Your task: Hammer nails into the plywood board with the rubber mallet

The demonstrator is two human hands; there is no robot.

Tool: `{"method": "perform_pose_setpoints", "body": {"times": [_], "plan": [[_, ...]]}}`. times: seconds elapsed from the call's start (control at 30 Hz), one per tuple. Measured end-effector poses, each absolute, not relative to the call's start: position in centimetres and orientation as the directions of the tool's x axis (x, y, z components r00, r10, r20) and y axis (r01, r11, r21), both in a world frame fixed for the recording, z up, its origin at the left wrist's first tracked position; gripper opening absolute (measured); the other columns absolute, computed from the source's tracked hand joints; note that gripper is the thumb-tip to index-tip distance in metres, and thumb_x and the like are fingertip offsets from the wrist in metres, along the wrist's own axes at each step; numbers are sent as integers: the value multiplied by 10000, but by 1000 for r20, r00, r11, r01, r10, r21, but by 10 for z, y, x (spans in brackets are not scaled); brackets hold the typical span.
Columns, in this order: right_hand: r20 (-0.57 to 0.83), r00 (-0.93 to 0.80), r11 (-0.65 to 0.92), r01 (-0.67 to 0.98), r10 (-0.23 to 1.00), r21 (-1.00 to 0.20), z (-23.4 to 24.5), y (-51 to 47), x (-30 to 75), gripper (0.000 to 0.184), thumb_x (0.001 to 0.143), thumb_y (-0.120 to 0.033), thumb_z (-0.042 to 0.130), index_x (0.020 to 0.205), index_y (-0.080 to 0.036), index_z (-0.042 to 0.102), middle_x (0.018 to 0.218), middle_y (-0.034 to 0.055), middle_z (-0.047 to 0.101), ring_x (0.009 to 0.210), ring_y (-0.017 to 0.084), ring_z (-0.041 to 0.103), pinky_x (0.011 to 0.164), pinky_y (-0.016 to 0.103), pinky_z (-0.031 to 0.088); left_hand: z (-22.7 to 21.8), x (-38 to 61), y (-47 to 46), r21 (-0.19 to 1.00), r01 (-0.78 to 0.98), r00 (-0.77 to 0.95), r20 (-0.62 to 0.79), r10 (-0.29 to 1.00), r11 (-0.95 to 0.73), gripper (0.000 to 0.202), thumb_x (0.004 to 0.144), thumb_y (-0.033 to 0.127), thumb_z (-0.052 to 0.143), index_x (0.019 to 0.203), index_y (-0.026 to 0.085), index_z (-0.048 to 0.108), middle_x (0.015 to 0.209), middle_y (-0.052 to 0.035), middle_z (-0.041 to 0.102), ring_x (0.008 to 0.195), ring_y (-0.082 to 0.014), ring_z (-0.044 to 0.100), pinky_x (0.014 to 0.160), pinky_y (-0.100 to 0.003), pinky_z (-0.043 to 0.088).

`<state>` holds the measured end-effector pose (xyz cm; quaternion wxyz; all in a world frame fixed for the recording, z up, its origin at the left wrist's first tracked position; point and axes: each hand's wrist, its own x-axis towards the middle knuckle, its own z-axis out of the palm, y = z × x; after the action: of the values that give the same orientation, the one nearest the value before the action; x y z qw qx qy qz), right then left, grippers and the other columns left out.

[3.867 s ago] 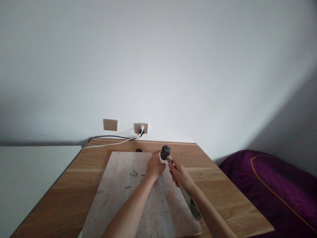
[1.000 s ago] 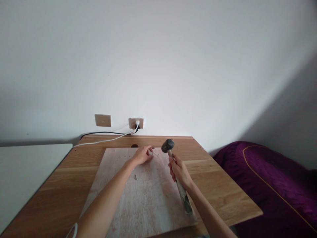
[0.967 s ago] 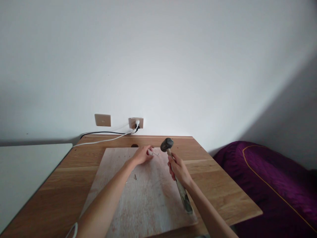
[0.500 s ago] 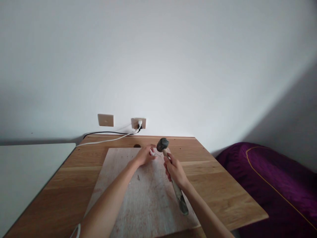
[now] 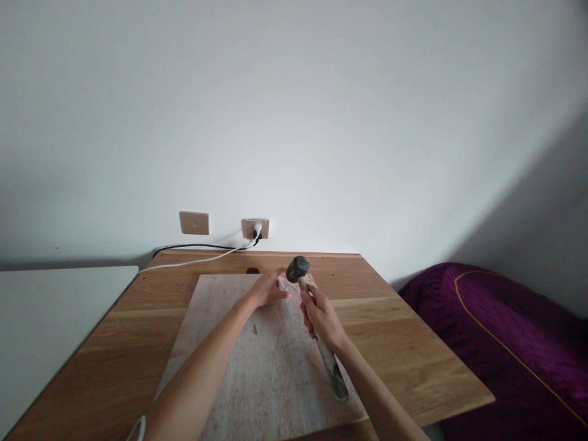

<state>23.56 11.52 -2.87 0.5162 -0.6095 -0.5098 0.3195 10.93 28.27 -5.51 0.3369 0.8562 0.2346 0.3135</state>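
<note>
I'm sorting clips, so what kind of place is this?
Probably a room in a home: a brown wooden table by a white wall, a tan rectangular socket plate, and a purple fabric mound with yellow piping.

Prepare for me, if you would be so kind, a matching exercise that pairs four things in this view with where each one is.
Things
1. hammer
2. pale board
3. purple fabric
4. white plug

Places
A. beyond the right edge of the wooden table
B. in the wall socket
C. gripped in the right hand
D. lying on the wooden table

Right pairs: 1-C, 2-D, 3-A, 4-B
</note>
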Motion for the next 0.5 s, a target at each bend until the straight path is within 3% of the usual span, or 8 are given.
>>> {"method": "perform_pose_setpoints", "body": {"times": [0.13, 0.3, 0.5], "plan": [[79, 225, -4, 350, 971, -937, -35, 120, 236, 485, 878, -628, 479, 1077, -188, 536, 632, -76, 475, 338, 87, 444, 261, 202, 345, -54, 109, 281, 676, 245, 669, 400, 626, -695, 609, 654, 237, 804, 1242, 148, 668, 954, -50, 711, 736, -158, 611, 669, -249, 448], [107, 319, 16, 276, 942, -961, -33, 119, 237, 502, 853, -644, 490, 1069, -191, 515, 644, -77, 469, 356, 77, 432, 265, 190, 333, -58, 110, 284, 754, 189, 679, 363, 639, -629, 523, 718, 244, 760, 1223, 137, 674, 929, -52, 734, 737, -156, 643, 683, -250, 469], [78, 305, -1, 250, 949, -968, -27, 114, 239, 497, 832, -641, 513, 1052, -195, 499, 646, -80, 461, 360, 74, 418, 264, 191, 339, -58, 111, 285, 787, 124, 668, 384, 638, -604, 415, 746, 176, 696, 1158, 121, 702, 866, -62, 752, 790, -171, 681, 766, -272, 499]]}}
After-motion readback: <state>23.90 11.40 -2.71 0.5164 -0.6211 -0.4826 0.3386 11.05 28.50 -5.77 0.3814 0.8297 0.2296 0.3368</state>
